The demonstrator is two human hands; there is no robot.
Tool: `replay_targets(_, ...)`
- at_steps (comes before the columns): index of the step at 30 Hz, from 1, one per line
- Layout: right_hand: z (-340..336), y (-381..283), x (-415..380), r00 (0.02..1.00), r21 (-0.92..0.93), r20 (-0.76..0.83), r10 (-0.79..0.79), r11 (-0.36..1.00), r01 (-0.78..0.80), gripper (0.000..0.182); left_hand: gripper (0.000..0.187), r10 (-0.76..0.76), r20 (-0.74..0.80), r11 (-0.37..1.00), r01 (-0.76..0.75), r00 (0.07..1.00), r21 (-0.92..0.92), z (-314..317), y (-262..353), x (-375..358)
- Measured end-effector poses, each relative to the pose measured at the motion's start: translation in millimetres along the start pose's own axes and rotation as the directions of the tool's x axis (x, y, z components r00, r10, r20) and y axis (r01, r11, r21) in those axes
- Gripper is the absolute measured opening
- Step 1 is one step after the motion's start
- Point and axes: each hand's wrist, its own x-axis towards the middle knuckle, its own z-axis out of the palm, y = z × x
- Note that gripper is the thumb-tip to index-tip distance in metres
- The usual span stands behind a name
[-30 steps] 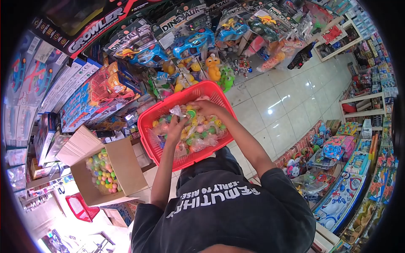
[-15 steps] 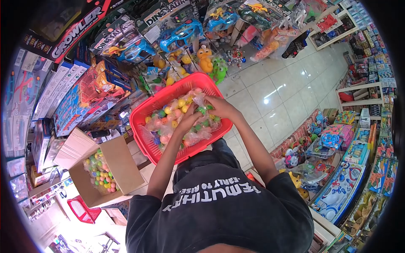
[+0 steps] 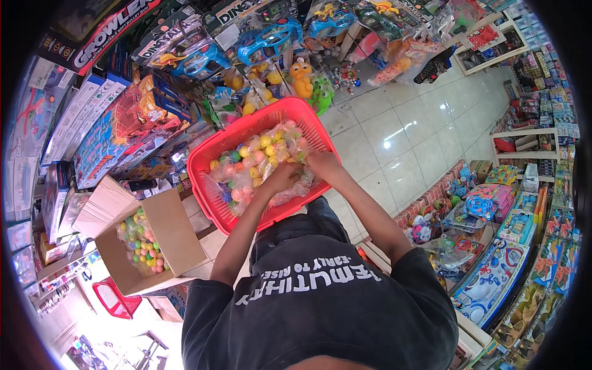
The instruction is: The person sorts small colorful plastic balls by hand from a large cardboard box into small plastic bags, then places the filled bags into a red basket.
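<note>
A red plastic basket (image 3: pixel 206 161) rests in front of me, filled with clear bags of small coloured balls (image 3: pixel 256 157). Both hands are inside it at the near side. My left hand (image 3: pixel 282 177) presses down on a clear bag, fingers curled into the plastic. My right hand (image 3: pixel 322 165) grips the same bag close beside it, near the basket's right rim. The fingertips of both hands are partly buried in the bags.
An open cardboard box (image 3: pixel 172 237) with more coloured balls stands at the lower left, a second red basket (image 3: pixel 112 299) below it. Boxed toys (image 3: pixel 102 132) fill shelves on the left and top. Packaged toys (image 3: pixel 499 271) line the right. White tiled floor (image 3: pixel 413 135) lies beyond.
Both hands have moved from the middle of the basket toward its near right side, pulling and pressing the clear bags. The view has shifted slightly.
</note>
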Motion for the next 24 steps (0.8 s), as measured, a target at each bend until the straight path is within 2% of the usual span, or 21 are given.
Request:
replay_targets(1,6.5,0.7,-0.9,0.999,-0.049,0.043,-0.023,0.998,0.025,0.015,0.024,-0.007,0.049,0.991,0.000,0.999,0.137,-0.5,1.1,0.5)
replay_targets(2,13.7,0.9,-1.7,0.999,-0.049,0.046,-0.022,0.998,0.024,0.015,0.024,-0.007,0.050,0.991,0.000,0.999,0.135,1.0,1.0,0.9)
replay_targets(4,21.0,-0.7,-1.0,0.981,-0.054,0.195,0.014,0.999,-0.004,0.017,0.022,0.193,0.030,0.935,-0.193,0.981,0.299,4.5,-5.5,2.3)
replay_targets(5,23.3,1.4,-0.4,0.980,-0.054,0.196,0.013,0.999,-0.002,0.017,0.022,0.192,0.029,0.935,-0.192,0.981,0.298,5.2,-9.2,3.0)
replay_targets(7,16.7,3.6,0.3,0.945,-0.012,0.327,-0.020,1.000,0.026,0.019,0.021,0.148,0.082,0.949,-0.165,0.986,0.269,4.8,-11.8,4.8)
replay_targets(8,14.8,4.4,2.1,0.945,-0.013,0.327,-0.019,1.000,0.024,0.019,0.021,0.149,0.082,0.949,-0.166,0.985,0.268,5.0,-12.7,5.1)
replay_targets(10,14.8,7.5,6.9,0.915,0.024,0.399,-0.054,0.999,0.048,0.020,0.018,0.121,0.159,0.928,-0.169,0.980,0.333,4.7,-14.1,5.8)
replay_targets(13,23.7,7.4,11.3,0.912,0.012,0.409,-0.034,0.999,0.032,0.018,0.018,0.042,0.185,0.893,-0.119,0.982,0.433,8.3,-13.4,4.8)
replay_targets(17,24.3,5.2,10.2,0.905,0.003,0.424,-0.027,1.000,0.029,0.018,0.018,0.045,0.150,0.898,-0.106,0.988,0.428,9.2,-9.4,0.3)
replay_targets(19,30.4,3.0,7.0,0.958,0.003,0.286,0.017,1.000,-0.018,0.018,0.020,0.108,0.122,0.897,-0.150,0.987,0.416,12.0,-16.2,-2.0)
replay_targets(23,37.7,13.7,16.6,0.958,0.008,0.285,-0.031,1.000,0.029,0.018,0.023,0.184,0.085,0.885,-0.202,0.979,0.420,13.8,-21.2,-3.8)
replay_targets(24,27.3,16.6,20.7,0.932,0.043,0.360,-0.051,0.998,0.038,0.018,0.024,0.142,0.103,0.881,-0.173,0.985,0.441,12.0,-18.7,-3.6)
